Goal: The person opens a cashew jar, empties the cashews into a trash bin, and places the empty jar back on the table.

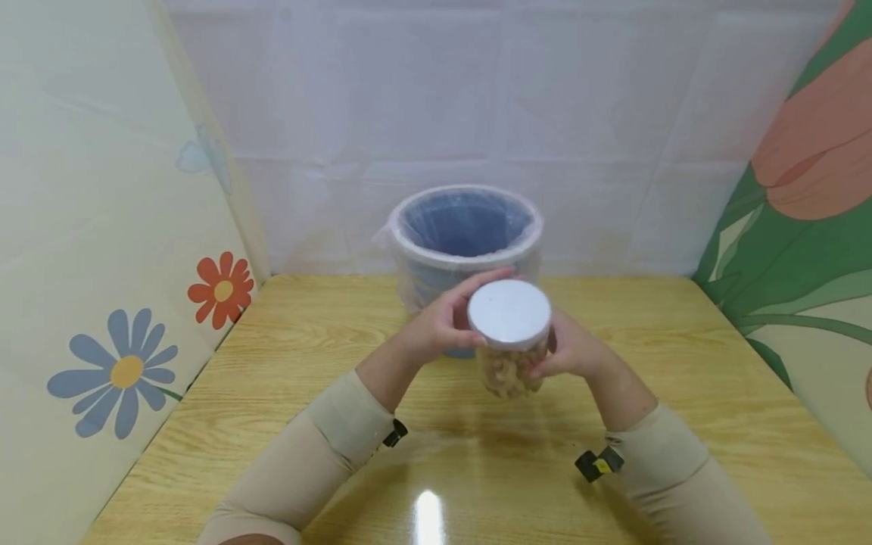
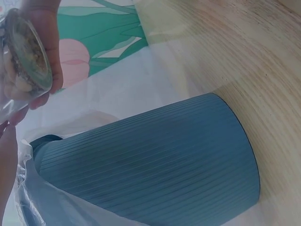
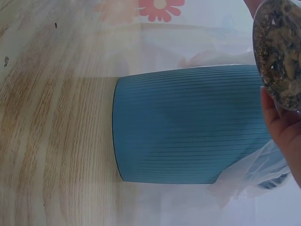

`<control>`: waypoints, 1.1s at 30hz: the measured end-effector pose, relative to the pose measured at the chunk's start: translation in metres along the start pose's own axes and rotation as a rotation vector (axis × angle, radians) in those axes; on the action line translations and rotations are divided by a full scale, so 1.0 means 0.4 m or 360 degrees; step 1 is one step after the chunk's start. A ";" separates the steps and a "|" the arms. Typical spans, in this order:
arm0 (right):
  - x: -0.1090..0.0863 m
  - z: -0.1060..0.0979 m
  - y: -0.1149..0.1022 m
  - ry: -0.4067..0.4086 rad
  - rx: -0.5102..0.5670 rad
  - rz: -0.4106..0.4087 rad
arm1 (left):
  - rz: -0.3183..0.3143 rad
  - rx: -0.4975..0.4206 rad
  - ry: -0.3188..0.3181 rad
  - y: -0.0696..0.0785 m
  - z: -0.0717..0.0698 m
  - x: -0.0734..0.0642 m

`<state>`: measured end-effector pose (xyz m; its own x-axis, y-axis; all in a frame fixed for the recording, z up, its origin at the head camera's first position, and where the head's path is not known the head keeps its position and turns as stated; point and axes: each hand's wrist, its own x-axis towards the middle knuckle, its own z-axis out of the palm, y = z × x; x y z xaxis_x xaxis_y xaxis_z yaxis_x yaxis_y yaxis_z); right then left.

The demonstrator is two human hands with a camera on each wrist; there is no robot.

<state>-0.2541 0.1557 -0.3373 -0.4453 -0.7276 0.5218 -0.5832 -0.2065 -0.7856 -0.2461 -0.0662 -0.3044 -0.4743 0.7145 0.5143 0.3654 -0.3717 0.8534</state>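
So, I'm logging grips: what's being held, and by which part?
A jar: the left hand grips it around its lid, the right hand by its side, lower down.

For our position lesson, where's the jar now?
In the head view, just right of centre, the jar is held above the table, between left hand and right hand, in front of the blue bin.

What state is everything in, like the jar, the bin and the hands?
Jar: held aloft, pale pieces inside
Lid: on the jar
Bin: upright, open at the top
Plastic bag: lining the bin, folded over its rim
Left hand: gripping at the lid
Right hand: gripping the jar's side
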 end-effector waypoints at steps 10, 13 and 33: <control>0.003 0.000 -0.002 -0.0059 -0.0034 -0.0039 | 0.0020 0.0012 -0.0035 -0.006 0.001 0.002; 0.002 -0.001 -0.002 -0.0028 -0.0066 -0.0020 | 0.0014 0.0030 -0.0007 -0.005 0.001 0.003; 0.016 0.015 -0.017 0.0407 -0.0369 0.0264 | -0.0013 0.0325 0.0511 0.005 0.023 0.007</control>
<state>-0.2489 0.1485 -0.3306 -0.6848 -0.5459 0.4828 -0.6141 0.0755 -0.7856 -0.2392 -0.0593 -0.3020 -0.6927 0.4829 0.5356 0.4973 -0.2181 0.8397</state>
